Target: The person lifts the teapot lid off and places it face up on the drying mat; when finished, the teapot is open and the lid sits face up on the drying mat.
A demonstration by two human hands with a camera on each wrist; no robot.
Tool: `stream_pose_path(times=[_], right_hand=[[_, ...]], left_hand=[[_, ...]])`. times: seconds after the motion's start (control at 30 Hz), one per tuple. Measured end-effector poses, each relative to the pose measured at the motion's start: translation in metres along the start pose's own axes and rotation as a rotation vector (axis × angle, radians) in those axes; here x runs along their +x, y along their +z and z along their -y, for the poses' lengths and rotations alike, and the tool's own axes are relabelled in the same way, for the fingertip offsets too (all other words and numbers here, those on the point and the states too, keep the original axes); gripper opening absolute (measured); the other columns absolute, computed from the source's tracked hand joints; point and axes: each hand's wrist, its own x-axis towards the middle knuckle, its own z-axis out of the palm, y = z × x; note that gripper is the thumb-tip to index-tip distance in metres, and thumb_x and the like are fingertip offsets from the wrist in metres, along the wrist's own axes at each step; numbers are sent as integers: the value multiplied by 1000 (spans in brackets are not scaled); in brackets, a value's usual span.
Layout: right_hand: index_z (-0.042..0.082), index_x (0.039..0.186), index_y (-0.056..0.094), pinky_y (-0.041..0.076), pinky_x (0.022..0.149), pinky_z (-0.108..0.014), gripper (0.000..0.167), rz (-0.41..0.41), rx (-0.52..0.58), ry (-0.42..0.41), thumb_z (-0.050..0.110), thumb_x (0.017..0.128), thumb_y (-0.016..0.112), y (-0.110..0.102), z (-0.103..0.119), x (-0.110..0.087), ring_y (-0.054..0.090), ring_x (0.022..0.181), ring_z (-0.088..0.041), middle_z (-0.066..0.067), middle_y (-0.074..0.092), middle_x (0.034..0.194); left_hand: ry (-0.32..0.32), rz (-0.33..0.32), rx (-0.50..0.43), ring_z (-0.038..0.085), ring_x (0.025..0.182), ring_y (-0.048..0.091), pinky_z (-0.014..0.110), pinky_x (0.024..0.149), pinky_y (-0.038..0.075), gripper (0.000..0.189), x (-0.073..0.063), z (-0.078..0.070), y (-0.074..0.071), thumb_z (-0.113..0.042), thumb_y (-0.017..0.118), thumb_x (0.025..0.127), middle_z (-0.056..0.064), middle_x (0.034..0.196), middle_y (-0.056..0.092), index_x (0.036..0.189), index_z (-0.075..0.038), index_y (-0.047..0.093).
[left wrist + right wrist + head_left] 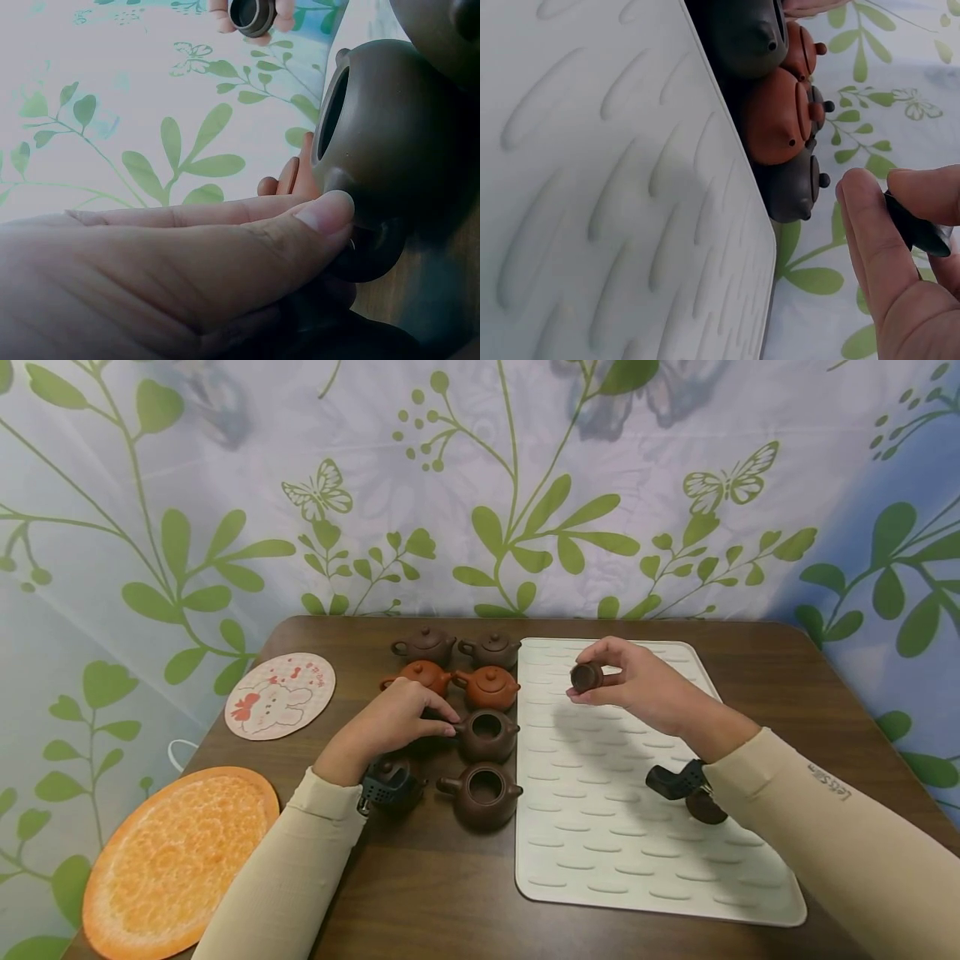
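In the head view my left hand [397, 718] reaches over the teapots and pinches the handle of a dark brown lidless teapot [491, 745]. The left wrist view shows my thumb and fingers at the handle of that teapot [397, 127], whose round opening faces up. Above the white mat my right hand [626, 681] holds a small dark brown teapot lid [587, 677] between thumb and fingers, its hollow underside towards the head camera. A second lidless teapot [486, 806] stands just in front of the pinched one.
Two orange-brown teapots [491, 687] and two dark lidded ones [491, 650] stand behind. The ribbed white mat [585, 852] bears a dark round piece [707, 807] under my right wrist. An orange-slice mat [180, 860] and a rabbit-print mat [281, 693] lie left.
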Motion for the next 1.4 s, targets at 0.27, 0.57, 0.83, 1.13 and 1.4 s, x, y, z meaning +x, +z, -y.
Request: stream_pose_path(times=[0.27,0.57,0.83,1.13,1.4], right_hand=[[-4,134,58,57,90,-33,49,-28,-141,58,-4,91,81,-14,-4,-12,65,117,-29,-21,62,133],[-2,132,60,55,86,-30,50,-27,-225,91,4,89,85,-32,-14,-26,67,112,-22,-18,68,128],[0,127,64,54,86,-29,46,-22,-310,182,8,88,87,-46,-38,-42,64,121,-35,-18,64,131],[1,124,67,53,86,-27,48,-22,-399,213,16,85,91,-62,-55,-62,63,123,-37,-16,63,128],[-3,121,67,54,80,-26,46,-23,-477,171,12,85,91,-81,-56,-77,67,107,-26,-13,68,119]], left_hand=[[4,3,5,11,94,70,37,85,58,15,1,0,0,-22,84,94,-9,102,77,107,-15,86],[10,2,2,12,95,71,38,86,58,15,1,1,0,-21,84,93,-9,102,77,107,-15,86],[18,0,-1,11,93,70,38,84,58,14,2,0,-1,-21,84,93,-9,101,77,106,-15,86],[6,1,4,11,93,70,37,83,58,14,1,-1,-1,-20,84,93,-8,102,78,106,-14,86],[10,-6,-20,9,91,70,38,83,58,13,1,-1,-1,-20,84,94,-9,100,77,106,-14,86]])
